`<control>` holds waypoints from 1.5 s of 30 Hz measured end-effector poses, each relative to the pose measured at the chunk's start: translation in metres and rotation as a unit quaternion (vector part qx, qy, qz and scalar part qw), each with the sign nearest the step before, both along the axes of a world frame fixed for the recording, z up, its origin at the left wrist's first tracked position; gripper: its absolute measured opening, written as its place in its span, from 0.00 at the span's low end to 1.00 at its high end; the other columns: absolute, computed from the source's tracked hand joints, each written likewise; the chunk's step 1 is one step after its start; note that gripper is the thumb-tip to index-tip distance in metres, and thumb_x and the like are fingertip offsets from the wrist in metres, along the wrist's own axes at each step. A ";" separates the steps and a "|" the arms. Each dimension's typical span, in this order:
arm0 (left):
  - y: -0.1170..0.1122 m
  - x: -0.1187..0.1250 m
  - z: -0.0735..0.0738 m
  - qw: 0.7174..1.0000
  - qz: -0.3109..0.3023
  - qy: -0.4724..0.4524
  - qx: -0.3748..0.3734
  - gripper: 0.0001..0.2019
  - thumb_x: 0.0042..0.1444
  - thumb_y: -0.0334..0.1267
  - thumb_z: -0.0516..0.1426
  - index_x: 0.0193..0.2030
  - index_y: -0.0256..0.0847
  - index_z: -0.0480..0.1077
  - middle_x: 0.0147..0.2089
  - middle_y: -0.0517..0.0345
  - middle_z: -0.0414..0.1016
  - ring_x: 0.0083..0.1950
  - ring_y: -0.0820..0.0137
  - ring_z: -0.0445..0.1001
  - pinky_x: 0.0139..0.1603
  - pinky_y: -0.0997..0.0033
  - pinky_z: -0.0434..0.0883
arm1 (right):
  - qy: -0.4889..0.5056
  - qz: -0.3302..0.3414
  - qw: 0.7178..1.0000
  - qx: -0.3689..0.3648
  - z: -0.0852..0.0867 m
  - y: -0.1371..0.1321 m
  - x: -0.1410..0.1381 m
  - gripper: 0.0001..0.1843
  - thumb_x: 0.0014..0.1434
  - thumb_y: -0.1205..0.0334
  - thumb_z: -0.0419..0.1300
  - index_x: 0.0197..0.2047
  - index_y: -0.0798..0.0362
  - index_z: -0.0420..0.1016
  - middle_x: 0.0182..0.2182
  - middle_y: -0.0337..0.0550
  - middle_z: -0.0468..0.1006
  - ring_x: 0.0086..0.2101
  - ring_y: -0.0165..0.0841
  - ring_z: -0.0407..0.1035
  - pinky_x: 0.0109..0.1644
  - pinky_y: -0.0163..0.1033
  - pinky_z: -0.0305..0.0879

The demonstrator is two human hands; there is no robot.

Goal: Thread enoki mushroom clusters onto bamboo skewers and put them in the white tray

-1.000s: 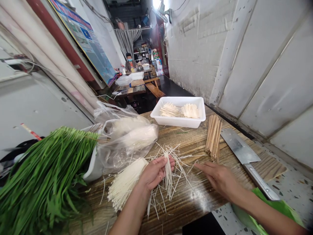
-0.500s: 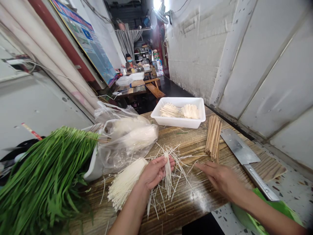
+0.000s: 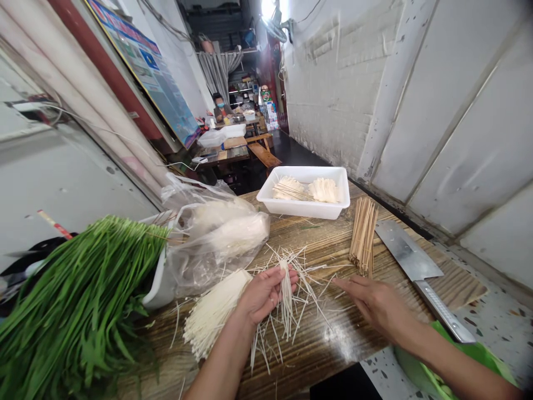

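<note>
My left hand (image 3: 266, 289) is closed on a small bunch of enoki mushrooms (image 3: 285, 294), its thin white stems hanging down over the table. Loose enoki strands (image 3: 306, 266) lie scattered around and under it. A large cluster of enoki (image 3: 219, 305) rests beside my left wrist. My right hand (image 3: 375, 303) is held low at the right, thumb and forefinger together by a few stray strands; whether one is between the fingertips is too small to tell. Just beyond that hand lies a bundle of wooden skewers (image 3: 363, 236).
A white tray (image 3: 306, 209) with two skewered enoki portions stands at the back. Right lies a cleaver (image 3: 410, 250). A plastic bag (image 3: 216, 233) of enoki and a heap of green chives (image 3: 91, 289) are left. Below right is a green bag (image 3: 420, 369). Far off sits a person (image 3: 220, 108).
</note>
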State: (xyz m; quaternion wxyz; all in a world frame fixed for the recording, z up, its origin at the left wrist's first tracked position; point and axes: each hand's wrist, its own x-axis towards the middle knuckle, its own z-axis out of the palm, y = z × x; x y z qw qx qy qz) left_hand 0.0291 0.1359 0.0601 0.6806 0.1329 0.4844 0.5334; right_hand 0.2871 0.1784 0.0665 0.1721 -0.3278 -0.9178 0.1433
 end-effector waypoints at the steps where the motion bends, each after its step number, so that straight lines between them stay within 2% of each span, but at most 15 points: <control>1: 0.000 0.000 0.000 1.000 -0.001 0.001 0.000 0.06 0.55 0.26 0.56 0.39 0.29 0.73 0.38 0.43 0.79 0.38 0.68 0.78 0.44 0.65 0.75 | -0.005 0.001 1.000 0.001 0.000 0.000 0.000 0.22 0.61 0.72 0.45 0.54 0.51 0.71 0.29 0.45 0.75 0.27 0.33 0.69 0.28 0.34 0.64; 9: -0.001 0.000 0.000 1.000 -0.006 0.001 0.000 0.07 0.55 0.27 0.56 0.39 0.29 0.73 0.38 0.44 0.79 0.38 0.67 0.78 0.45 0.64 0.75 | -0.016 0.006 1.000 -0.005 -0.002 0.002 0.002 0.22 0.61 0.72 0.45 0.55 0.50 0.70 0.33 0.47 0.76 0.30 0.33 0.70 0.33 0.35 0.66; 17: 0.000 0.001 0.001 1.000 -0.010 -0.003 -0.005 0.07 0.55 0.27 0.56 0.40 0.30 0.73 0.38 0.44 0.79 0.38 0.67 0.78 0.45 0.64 0.74 | 0.005 0.010 1.000 -0.006 -0.003 0.005 0.003 0.23 0.60 0.73 0.47 0.54 0.49 0.71 0.31 0.45 0.76 0.29 0.31 0.70 0.32 0.32 0.65; 28: 0.000 0.004 0.003 1.000 -0.023 -0.001 0.003 0.07 0.54 0.28 0.57 0.40 0.29 0.73 0.38 0.42 0.79 0.37 0.67 0.78 0.43 0.66 0.75 | 0.037 0.022 0.999 -0.029 -0.007 0.010 0.006 0.20 0.62 0.70 0.48 0.53 0.49 0.72 0.31 0.45 0.76 0.29 0.32 0.69 0.33 0.34 0.66; 35: 0.000 0.004 0.003 1.000 -0.028 -0.002 -0.002 0.07 0.55 0.27 0.56 0.40 0.29 0.73 0.38 0.42 0.79 0.37 0.67 0.78 0.44 0.66 0.75 | 0.047 0.036 0.997 -0.044 -0.003 0.012 0.005 0.20 0.62 0.70 0.46 0.51 0.50 0.73 0.32 0.46 0.76 0.31 0.33 0.70 0.36 0.36 0.68; 45: -0.001 0.006 0.005 0.999 -0.031 -0.006 -0.005 0.07 0.54 0.28 0.57 0.39 0.29 0.73 0.37 0.43 0.79 0.36 0.67 0.78 0.42 0.66 0.75 | 0.045 0.051 0.996 -0.052 -0.007 0.020 0.007 0.20 0.62 0.70 0.46 0.52 0.51 0.72 0.33 0.47 0.76 0.32 0.33 0.70 0.37 0.37 0.67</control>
